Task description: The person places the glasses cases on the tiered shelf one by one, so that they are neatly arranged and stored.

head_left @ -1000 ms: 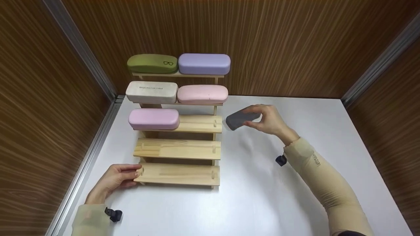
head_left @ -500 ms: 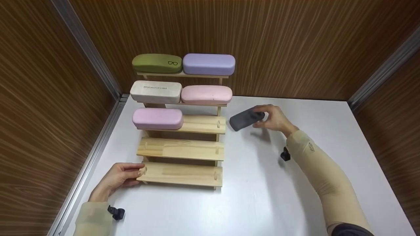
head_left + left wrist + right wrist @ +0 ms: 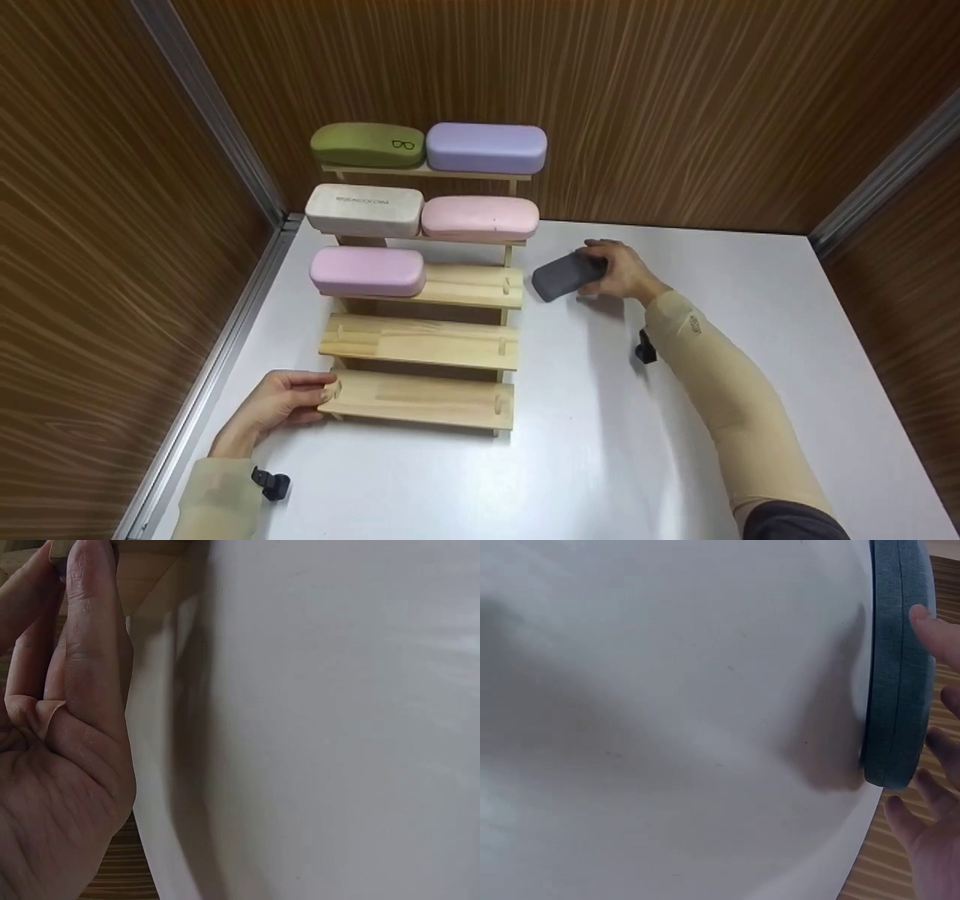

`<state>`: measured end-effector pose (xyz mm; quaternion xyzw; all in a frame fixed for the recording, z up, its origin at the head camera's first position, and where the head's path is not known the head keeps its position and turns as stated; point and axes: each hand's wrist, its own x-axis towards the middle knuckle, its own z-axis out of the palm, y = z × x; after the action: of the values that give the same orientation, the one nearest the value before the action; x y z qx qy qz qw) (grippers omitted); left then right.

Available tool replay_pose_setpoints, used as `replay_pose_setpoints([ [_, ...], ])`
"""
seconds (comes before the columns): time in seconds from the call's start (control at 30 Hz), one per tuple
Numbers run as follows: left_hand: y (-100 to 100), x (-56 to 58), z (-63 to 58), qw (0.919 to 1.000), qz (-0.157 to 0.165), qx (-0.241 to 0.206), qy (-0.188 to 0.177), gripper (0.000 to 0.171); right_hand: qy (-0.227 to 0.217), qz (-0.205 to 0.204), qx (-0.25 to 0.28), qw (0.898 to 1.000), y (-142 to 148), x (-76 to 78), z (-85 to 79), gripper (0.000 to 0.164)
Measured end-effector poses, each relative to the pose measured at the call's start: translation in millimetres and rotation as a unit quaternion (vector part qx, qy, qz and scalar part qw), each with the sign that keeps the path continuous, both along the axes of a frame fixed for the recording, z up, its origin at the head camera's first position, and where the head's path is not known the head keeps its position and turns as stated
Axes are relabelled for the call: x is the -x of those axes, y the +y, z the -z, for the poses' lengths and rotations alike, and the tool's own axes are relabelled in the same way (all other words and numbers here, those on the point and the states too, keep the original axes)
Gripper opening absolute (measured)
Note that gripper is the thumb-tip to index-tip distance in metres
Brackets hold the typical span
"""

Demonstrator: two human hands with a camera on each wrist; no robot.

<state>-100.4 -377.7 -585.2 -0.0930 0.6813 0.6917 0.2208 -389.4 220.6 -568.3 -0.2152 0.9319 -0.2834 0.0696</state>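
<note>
A dark grey glasses case [image 3: 561, 276] is right of the wooden stepped rack [image 3: 442, 341], close over the white table. My right hand [image 3: 619, 271] holds its right end, fingers on the far side and thumb on the near side. In the right wrist view the case [image 3: 896, 667] looks bluish with a seam along its side, and the fingertips [image 3: 922, 615] are at its side and end. My left hand [image 3: 281, 405] pinches the left end of the rack's lowest board. The left wrist view shows those fingers [image 3: 90, 637] at the board's edge.
Green [image 3: 367, 146] and lavender [image 3: 486, 148] glasses cases sit on the top tier. White [image 3: 365, 210] and light pink [image 3: 480, 217] ones share the tier below. A pink-lilac case [image 3: 367, 270] lies left on the middle tier. Wood-grain panels [image 3: 600, 112] enclose the table.
My right hand has shifted slightly left and further over the case, and its fingers have moved around the end. The case and left hand keep their places by the rack; the head view shifted.
</note>
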Motion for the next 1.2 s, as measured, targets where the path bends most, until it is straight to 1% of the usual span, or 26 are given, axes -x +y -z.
replay_pose_setpoints([
  [0.07, 1.4, 0.5, 0.1, 1.0, 0.0, 0.002, -0.001, 0.028, -0.004, 0.006, -0.01, 1.0, 0.9, 0.2, 1.1, 0.079],
  [0.2, 2.8, 1.0, 0.4, 1.0, -0.002, -0.001, -0.002, 0.03, -0.011, 0.02, -0.012, 1.0, 2.7, -1.3, 1.8, 0.079],
  [0.43, 1.4, 0.1, 0.9, 0.9999, -0.005, -0.005, -0.008, 0.029, -0.012, 0.04, -0.004, 0.999, 9.5, -10.1, 7.3, 0.066],
  [0.6, 1.5, 0.2, 1.4, 0.9999, -0.006, -0.011, -0.01, 0.027, -0.016, 0.058, 0.012, 0.998, 12.3, -17.4, 12.5, 0.062],
  [0.93, 1.1, 0.6, 0.0, 0.9999, -0.002, -0.014, -0.001, 0.027, 0.013, 0.066, 0.033, 0.997, 15.2, -32.3, 13.4, 0.055],
  [1.07, -0.1, 0.7, 1.3, 0.9999, -0.003, -0.017, -0.001, 0.027, 0.015, 0.067, 0.036, 0.997, 18.0, -39.0, 12.1, 0.053],
  [1.2, 0.7, 0.2, 1.1, 1.0, -0.002, -0.003, -0.002, 0.027, 0.016, 0.064, 0.033, 0.997, 22.8, -46.7, 9.7, 0.052],
])
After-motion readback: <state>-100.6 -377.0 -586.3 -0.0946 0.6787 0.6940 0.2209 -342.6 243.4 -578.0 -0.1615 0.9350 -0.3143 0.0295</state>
